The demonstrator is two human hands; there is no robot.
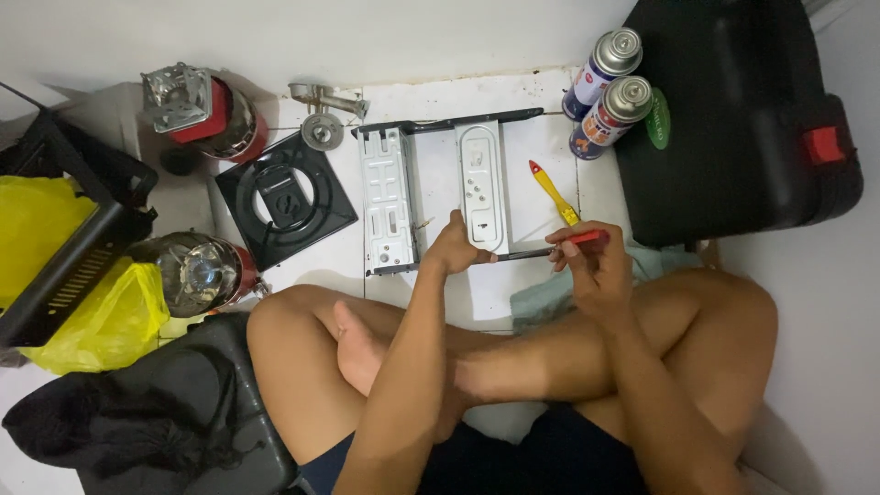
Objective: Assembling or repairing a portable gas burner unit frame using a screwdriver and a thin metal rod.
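White floor tiles (440,101) fill the middle of the view, with a person sitting cross-legged on them and a metal frame (431,188) lying flat just ahead of the knees. Its near rail lies under the left hand (451,249), whose fingers are closed on the frame's edge, pinning it to the floor. The right hand (591,266) pinches the red handle of a screwdriver (550,246) between fingertips and thumb; the shaft runs almost level toward the left hand, and its tip meets the frame close to those fingers.

To do this well, the left hand should press the frame firmly down so it cannot swing as the tool turns. The blade should sit squarely in the screw head before any force goes in, and the push should run along the shaft, since a slip would likely drive the tip at the left fingers beside it. Whether the tip is seated in a screw cannot be told from this angle.

A yellow-handled brush (553,191) lies just right of the frame, two spray cans (610,90) stand beyond it against a black case (733,119), and a black burner plate (286,200) rests to the left.
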